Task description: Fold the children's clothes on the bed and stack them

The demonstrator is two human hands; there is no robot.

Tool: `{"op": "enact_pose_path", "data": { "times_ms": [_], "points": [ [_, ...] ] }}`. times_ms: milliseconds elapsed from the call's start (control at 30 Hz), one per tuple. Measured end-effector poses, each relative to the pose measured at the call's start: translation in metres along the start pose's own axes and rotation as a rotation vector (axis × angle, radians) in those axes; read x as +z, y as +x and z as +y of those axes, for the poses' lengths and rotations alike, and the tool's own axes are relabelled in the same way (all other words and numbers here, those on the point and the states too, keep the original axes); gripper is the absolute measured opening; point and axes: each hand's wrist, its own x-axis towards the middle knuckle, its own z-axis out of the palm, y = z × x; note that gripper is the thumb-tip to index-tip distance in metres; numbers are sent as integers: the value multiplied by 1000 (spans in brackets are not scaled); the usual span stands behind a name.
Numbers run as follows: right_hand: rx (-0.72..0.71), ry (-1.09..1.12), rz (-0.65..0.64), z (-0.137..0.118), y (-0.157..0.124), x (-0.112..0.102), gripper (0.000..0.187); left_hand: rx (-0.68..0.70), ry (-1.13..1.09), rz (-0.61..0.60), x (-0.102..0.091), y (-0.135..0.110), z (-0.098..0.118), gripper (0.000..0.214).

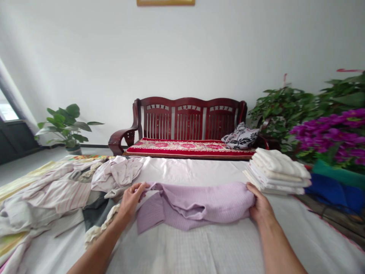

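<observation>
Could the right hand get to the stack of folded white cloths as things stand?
Probably yes: the stack sits just beyond the right hand, with nothing between them, though that hand is gripping the lilac garment.

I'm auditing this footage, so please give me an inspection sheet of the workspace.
Surface: white cloth-covered table, lightly creased.
Job's things: lilac garment, bunched, held at both ends.
Clutter: unfolded clothes heap at left; folded white stack at right.
Grippers: left hand pinches the garment's left edge; right hand grips its right end.
Cables: nothing seen.
Surroundings: wooden bench, potted plant, purple flowers, white wall.
</observation>
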Motion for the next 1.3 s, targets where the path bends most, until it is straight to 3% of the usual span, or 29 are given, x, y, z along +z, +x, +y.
{"op": "enact_pose_path", "data": {
  "times_ms": [133,200,300,400,500,600,700,800,933,1033,1133,1233,1300],
  "points": [
    [15,20,-27,-2,-1,-1,36,-15,-127,-42,2,8,-8,57],
    [-36,51,-42,-4,-5,5,39,64,-136,-36,4,13,-13,61],
    [-126,115,-106,-6,-13,18,49,287,69,-30,6,19,-22,65],
    [-144,24,-124,-1,-17,28,58,371,392,0,7,19,-31,68],
    [-134,-195,-33,11,-15,28,63,383,587,-19,5,12,-29,50],
    [-177,-444,42,17,-12,21,62,390,647,-165,2,-3,-15,42],
    [-248,-903,12,8,-18,17,58,345,719,-364,0,-24,3,51],
    [-216,-1353,-49,-5,-31,21,60,324,818,-513,1,-43,14,64],
    [-224,-1588,-117,-10,-47,33,64,311,933,-570,3,-50,17,51],
    [-246,-1458,-117,-2,-49,39,59,262,954,-536,4,-43,16,25],
    [-347,-1064,-82,7,-45,39,58,170,843,-386,0,-30,14,17],
    [-404,-708,-18,7,-34,32,60,47,521,-179,-10,-17,15,21],
    [-358,-627,68,1,-25,21,64,-68,274,-126,-21,-8,17,28]
  ]
}}
